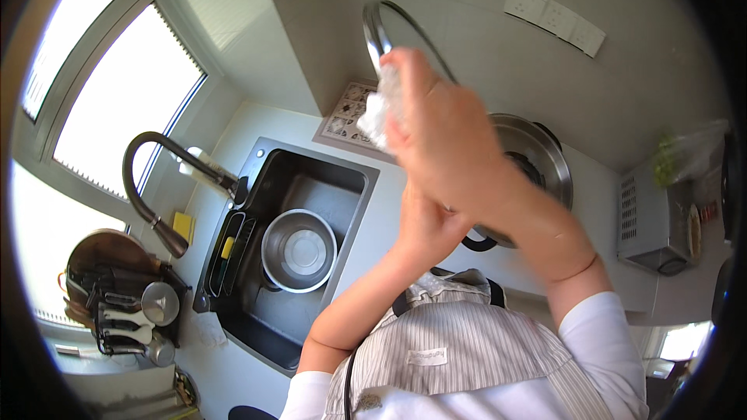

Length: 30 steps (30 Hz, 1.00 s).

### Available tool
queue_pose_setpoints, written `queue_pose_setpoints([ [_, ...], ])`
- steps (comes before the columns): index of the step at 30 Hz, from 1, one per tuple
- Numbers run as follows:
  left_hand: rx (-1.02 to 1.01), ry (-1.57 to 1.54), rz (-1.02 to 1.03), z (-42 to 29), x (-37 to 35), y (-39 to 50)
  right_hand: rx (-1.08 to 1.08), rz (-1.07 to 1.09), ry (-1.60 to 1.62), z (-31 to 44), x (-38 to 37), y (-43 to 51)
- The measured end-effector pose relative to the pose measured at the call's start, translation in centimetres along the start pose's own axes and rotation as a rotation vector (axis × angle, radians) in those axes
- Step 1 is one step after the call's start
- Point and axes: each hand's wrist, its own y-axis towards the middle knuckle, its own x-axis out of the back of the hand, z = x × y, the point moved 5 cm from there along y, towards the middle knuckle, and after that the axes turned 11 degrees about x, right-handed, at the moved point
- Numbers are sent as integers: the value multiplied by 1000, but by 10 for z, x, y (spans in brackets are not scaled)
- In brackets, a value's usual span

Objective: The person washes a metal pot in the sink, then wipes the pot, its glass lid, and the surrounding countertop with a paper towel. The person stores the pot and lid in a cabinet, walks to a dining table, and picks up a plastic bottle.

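My right hand point(446, 140) is raised in front of me, somewhat blurred, and grips a crumpled white paper towel or cloth point(374, 119) against a round lid. The lid's shiny metal rim point(373, 29) rises above my fingers, tilted nearly edge-on. My left hand point(429, 227) is below, its fingers mostly hidden behind the right hand and forearm; it seems to support the lid from beneath, though its grip cannot be seen. Behind my right forearm, a stainless steel pot point(551, 157) with black handles stands on the counter, partly covered, with something dark inside.
A dark sink point(356, 204) at left holds a metal basin point(300, 251). A curved faucet point(137, 157) arches beside it. A utensil rack point(122, 321) stands at far left, a patterned mat point(344, 119) behind the sink. Wall sockets point(554, 20) and a grey appliance point(653, 216) are at right.
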Motion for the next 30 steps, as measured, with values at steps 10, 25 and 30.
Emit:
queue_pose_setpoints([
  [10, 385, -697, -104, 163, 73, 82, -103, -214, 757, -106, 122, -2],
  [25, 612, -1181, -318, 161, 4, 39, -574, -237, 269, -260, 106, -125],
  [30, 726, -1002, -171, 185, -28, 31, -812, -217, 100, -299, 77, -259],
])
